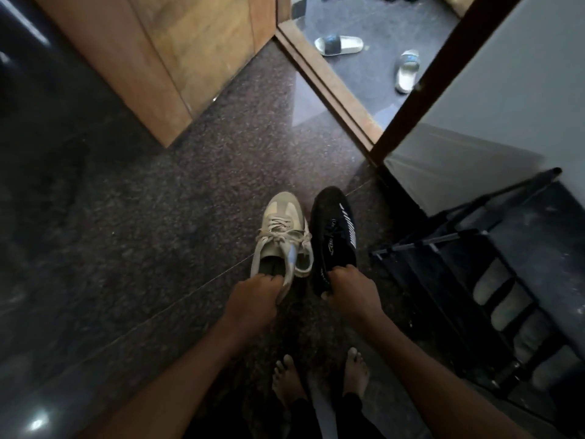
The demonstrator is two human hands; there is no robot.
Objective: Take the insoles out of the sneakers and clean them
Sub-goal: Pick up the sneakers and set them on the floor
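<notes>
Left hand (253, 299) grips the heel collar of a beige lace-up fabric sneaker (278, 229), fingers curled into the shoe opening. Right hand (351, 293) grips the heel end of a black knit sneaker with white lettering (332, 229), fingers curled over the collar. The two sneakers are side by side, just about touching, toes pointing away from the person, over the dark speckled stone floor (142, 217). Cannot tell whether the soles rest on the floor. The beige sneaker's opening is dark inside and an insole cannot be made out.

The person's bare feet (286, 378) stand below the hands. A black metal shoe rack (459, 248) stands at right with pale shoes on its shelves. A brown wooden door (177, 52) is at upper left. Two white slides with dark straps (338, 45) lie beyond the threshold.
</notes>
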